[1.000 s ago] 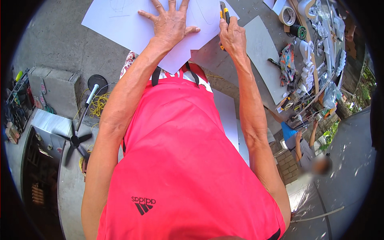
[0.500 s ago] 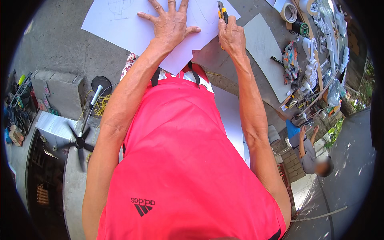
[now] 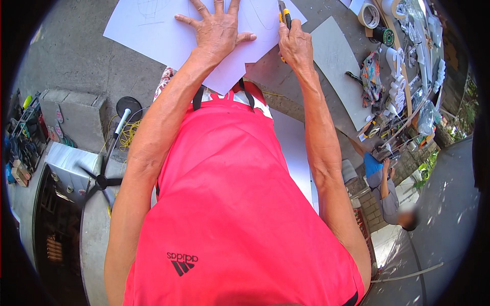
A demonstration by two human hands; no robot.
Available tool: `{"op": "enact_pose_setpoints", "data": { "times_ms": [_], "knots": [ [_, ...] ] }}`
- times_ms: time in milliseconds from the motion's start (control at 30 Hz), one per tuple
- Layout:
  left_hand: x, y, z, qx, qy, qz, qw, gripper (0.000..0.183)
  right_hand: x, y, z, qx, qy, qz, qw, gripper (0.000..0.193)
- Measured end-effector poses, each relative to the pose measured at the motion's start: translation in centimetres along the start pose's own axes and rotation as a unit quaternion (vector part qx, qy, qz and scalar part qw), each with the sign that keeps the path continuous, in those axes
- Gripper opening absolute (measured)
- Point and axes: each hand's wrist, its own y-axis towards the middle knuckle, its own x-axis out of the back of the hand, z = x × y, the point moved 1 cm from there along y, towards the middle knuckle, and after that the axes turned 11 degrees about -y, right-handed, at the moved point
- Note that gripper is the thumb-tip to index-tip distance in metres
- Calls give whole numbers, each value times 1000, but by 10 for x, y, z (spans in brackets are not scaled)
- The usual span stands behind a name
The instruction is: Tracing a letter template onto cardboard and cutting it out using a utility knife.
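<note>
My left hand [image 3: 215, 31] lies on a large white sheet [image 3: 153, 41] with its fingers spread. Pencil-like outlines show on the sheet to either side of that hand. One corner of the sheet hangs toward my lap. My right hand [image 3: 296, 47] is closed round a yellow and black utility knife [image 3: 286, 17], at the sheet's right edge. The knife's blade end points away from me; whether it touches the sheet I cannot tell.
A grey-white board [image 3: 334, 58] lies right of my right hand. Tape rolls [image 3: 368, 16], a green-rimmed spool [image 3: 384, 35], a patterned cloth [image 3: 371, 76] and white cut pieces clutter the far right. A black fan [image 3: 102, 181] stands at left. Another person [image 3: 390, 194] is at lower right.
Both my hands and the knife stay nearly still. The other person at lower right has shifted posture, and the fan blades have turned.
</note>
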Motion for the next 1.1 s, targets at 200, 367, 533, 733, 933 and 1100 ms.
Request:
{"op": "enact_pose_setpoints", "data": {
  "times_ms": [200,367,533,733,933,1100],
  "knots": [
    [0,0,0,-2,3,-6,1000,122,-2,2,-1,-2,16,-2,1000,32],
    [1,1,0,-1,16,3,1000,122,-1,3,1,-7,22,0,1000,32],
    [-1,2,-1,-1,22,1,1000,123,0,4,3,-6,16,-2,1000,32],
    [-2,2,0,-5,18,-4,1000,123,-2,4,4,-11,23,-3,1000,32],
    [-2,2,-1,-5,20,1,1000,123,4,5,8,-31,8,21,999,35],
    [-1,2,0,-3,14,0,1000,123,26,8,33,-42,-54,46,997,40]
  ]
}}
